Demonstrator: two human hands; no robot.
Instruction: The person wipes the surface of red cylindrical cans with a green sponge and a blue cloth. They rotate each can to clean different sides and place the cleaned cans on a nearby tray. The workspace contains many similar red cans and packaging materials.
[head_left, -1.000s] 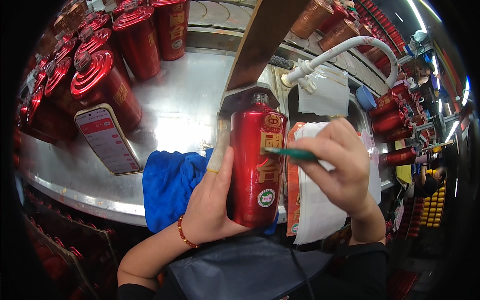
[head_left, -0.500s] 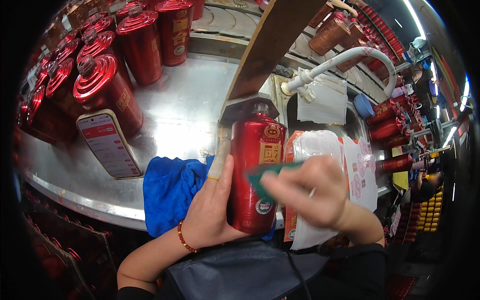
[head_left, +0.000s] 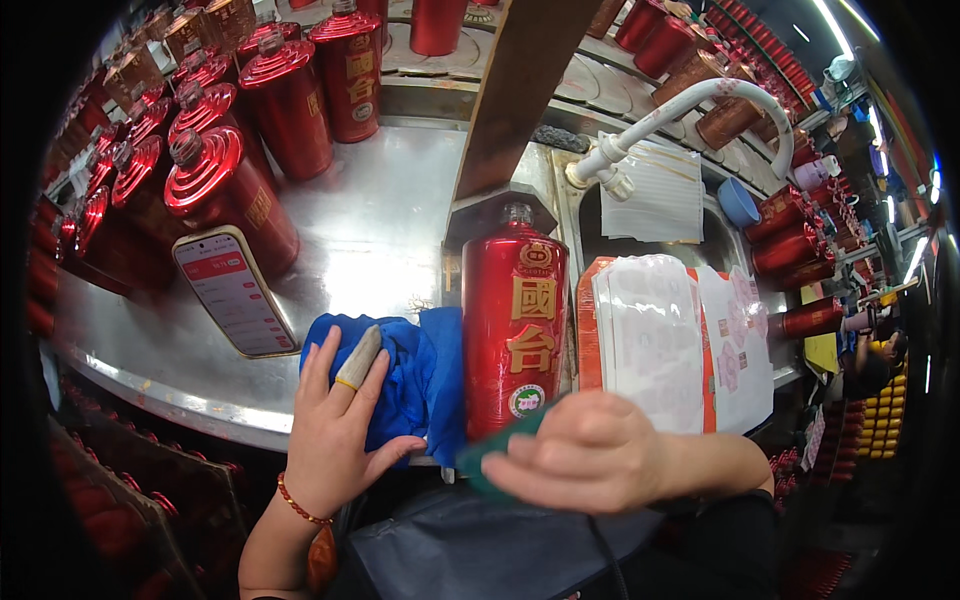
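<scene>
Fingers of my left hand (head_left: 335, 430) are spread out flat and open on a blue cloth (head_left: 415, 375). The hand holds nothing; it just rests on the cloth. One finger has a pale cover on it, and a red bead bracelet (head_left: 296, 502) goes round my wrist.

My right hand (head_left: 590, 455) is closed around a small green card (head_left: 495, 452). The card pokes out to the left of my fingers, right by the bottom of a tall red bottle (head_left: 515, 325).

The red bottle stands upright on the shiny metal counter (head_left: 390, 240). It is between the blue cloth and a stack of white sticker sheets (head_left: 660, 335). The cloth touches its left side. No hand is holding the bottle.

A phone (head_left: 228, 293) with a lit screen leans on another red bottle to the left. Lots more red bottles (head_left: 285, 105) stand at the back of the counter. A white tap (head_left: 690, 110) bends over a sink behind the sheets. A brown wooden beam (head_left: 515, 90) runs up behind the tall bottle.
</scene>
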